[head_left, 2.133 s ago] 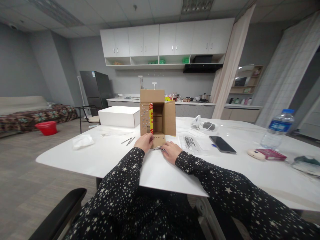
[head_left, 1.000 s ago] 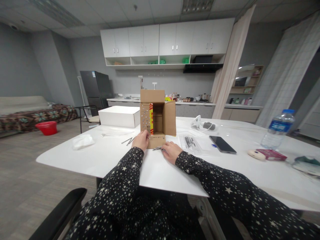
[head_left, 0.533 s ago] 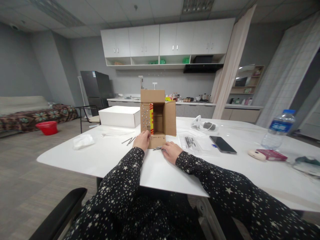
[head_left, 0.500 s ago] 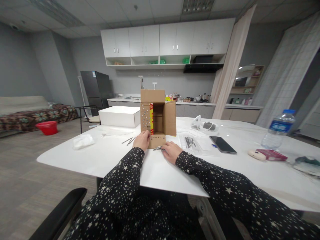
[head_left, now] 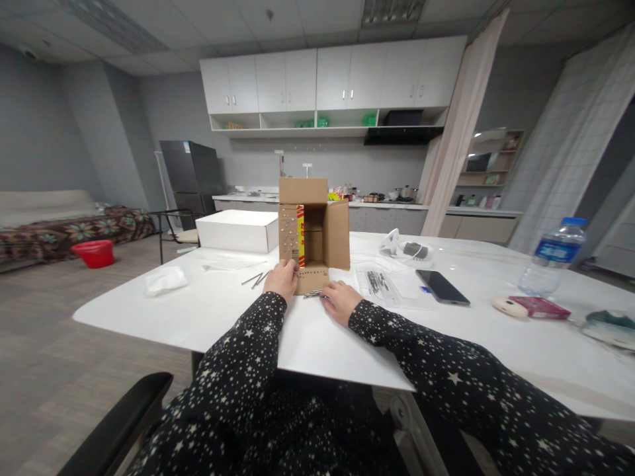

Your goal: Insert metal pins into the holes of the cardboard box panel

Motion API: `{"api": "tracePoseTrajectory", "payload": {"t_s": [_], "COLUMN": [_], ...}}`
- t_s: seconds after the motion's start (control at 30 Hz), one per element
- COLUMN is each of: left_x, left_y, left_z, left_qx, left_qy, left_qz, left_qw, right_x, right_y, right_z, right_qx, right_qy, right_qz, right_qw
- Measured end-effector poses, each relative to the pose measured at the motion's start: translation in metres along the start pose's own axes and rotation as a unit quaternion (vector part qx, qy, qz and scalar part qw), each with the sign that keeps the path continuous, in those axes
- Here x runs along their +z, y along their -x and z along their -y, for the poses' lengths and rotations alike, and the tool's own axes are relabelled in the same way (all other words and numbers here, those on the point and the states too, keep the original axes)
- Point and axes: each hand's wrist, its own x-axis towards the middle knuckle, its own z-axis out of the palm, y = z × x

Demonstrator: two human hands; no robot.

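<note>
An opened cardboard box (head_left: pixel 338 235) stands on its side on the white table, its mouth facing me and its flaps spread. Small shiny metal pieces dot its left flap, beside a red and yellow strip. My left hand (head_left: pixel 282 281) is closed on the edge of the box at its lower left. By the front flap, my right hand (head_left: pixel 342 302) rests low on the table with curled fingers. Its fingertips meet the ends of several long screws or nails (head_left: pixel 311 294); the exact kind is too small to tell. More such metal pins (head_left: pixel 258 280) lie left of my left hand.
Behind on the left sits a white box (head_left: pixel 237 231), with crumpled tissue (head_left: pixel 166 281) nearer. To the right are a clear plastic case (head_left: pixel 380 285) of small metal parts, a phone (head_left: pixel 442 287), a dark red box (head_left: pixel 546 307) and a water bottle (head_left: pixel 553 254).
</note>
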Motion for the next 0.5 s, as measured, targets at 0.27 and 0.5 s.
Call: {"api": "tracePoseTrajectory", "payload": {"t_s": [0.27, 0.5], "left_x": [-0.0021, -0.0018], "left_y": [-0.0007, -0.0006], "left_z": [0.0014, 0.0009], "left_qx": [0.002, 0.003], "left_qy": [0.013, 0.007], "left_qz": [-0.023, -0.004], "left_qw": [1.000, 1.000], "right_x": [0.0004, 0.0006], "right_y": [0.0000, 0.0002], "right_z": [-0.0005, -0.0005], "right_qx": [-0.002, 0.000], "right_qy": [-0.002, 0.006], "right_qz": [-0.004, 0.000], "right_qw": [1.000, 1.000]}}
